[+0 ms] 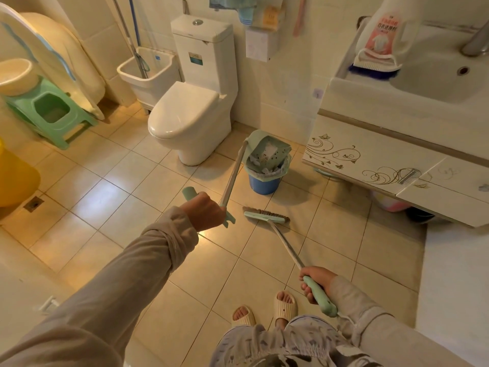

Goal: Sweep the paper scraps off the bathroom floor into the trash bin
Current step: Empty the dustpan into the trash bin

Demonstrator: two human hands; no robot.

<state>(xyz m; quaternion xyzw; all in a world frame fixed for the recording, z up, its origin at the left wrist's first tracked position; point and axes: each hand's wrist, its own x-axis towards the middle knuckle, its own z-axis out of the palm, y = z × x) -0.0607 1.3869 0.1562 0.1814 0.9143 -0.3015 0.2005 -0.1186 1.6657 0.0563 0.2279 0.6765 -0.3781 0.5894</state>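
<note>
Your left hand (pixel 203 211) is gripping the dustpan (pixel 268 151) handle, fingers curled round it, and holding the pan tilted over the trash bin (pixel 264 185) at 1 o'clock. Paper scraps (pixel 265 170) are lying inside the bin. Your right hand (pixel 316 283) is clasping the broom (pixel 264 215), whose head is resting on the tile at the bin's 6 o'clock.

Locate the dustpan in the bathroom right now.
In the head view, just right of centre, the dustpan is tipped over the blue trash bin, between the toilet and the sink cabinet; the left hand grips its long handle.
</note>
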